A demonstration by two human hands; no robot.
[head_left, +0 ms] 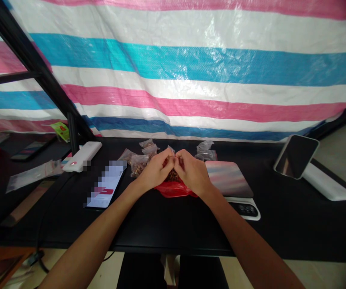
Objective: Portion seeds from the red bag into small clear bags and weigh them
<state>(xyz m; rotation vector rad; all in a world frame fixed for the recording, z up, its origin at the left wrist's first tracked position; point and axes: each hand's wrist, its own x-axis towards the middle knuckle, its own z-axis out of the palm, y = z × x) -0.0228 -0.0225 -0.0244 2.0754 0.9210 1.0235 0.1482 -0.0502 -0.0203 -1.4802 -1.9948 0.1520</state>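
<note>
My left hand [157, 166] and my right hand [193, 170] meet at the middle of the black table, fingers closed in a pinch. Between their fingertips shows the top of a small clear plastic bag [171, 149]; most of it is hidden by the hands. Just beneath lies an opened red plastic bag [176, 190] holding small brown dried pieces [173, 175]. Left of my left hand sit several small clear bags filled with brown pieces [139, 165]. Beyond my right hand are more small clear bags [206, 151], which look flat.
A shiny metal-topped scale [230, 179] lies right of the red bag. A lit phone [106, 186] and white power bank [83, 156] are at left. Another phone [297, 156] leans on a white object [329, 182] at right. Striped sheeting [191, 64] hangs behind.
</note>
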